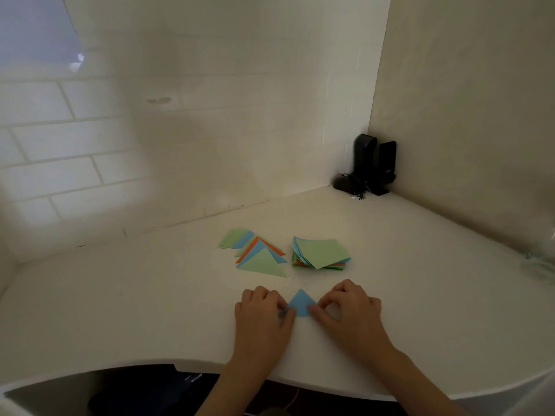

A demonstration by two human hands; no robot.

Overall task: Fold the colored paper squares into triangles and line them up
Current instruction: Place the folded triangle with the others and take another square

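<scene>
Blue paper, already folded into a triangle [301,304], lies flat on the white counter [150,310] near its front edge, apex pointing away from the person, and both hands are on it. The left hand [261,309] has its fingers curled down over the triangle's left corner, fingertips bearing on the paper there; the right hand [348,304] does the same at the right corner, with thumb and forefinger drawn close together at the paper's edge, though from here I cannot tell whether they are pinching it or only pressing it flat. Farther back on the counter, just beyond the hands and a little to the left, a row of finished triangles [256,253] lies overlapped like fallen tiles, mostly pale green with blue and one orange showing between, the nearest green one on top. Just beside that row on the right, close but apart from it, sits a stack of unfolded squares [322,254] with a green sheet uppermost and edges of blue, orange and green fanned out below. In the far right corner, against the tiled wall [180,145], stand two small black speakers [374,163] with a tangle of cable at their foot.
</scene>
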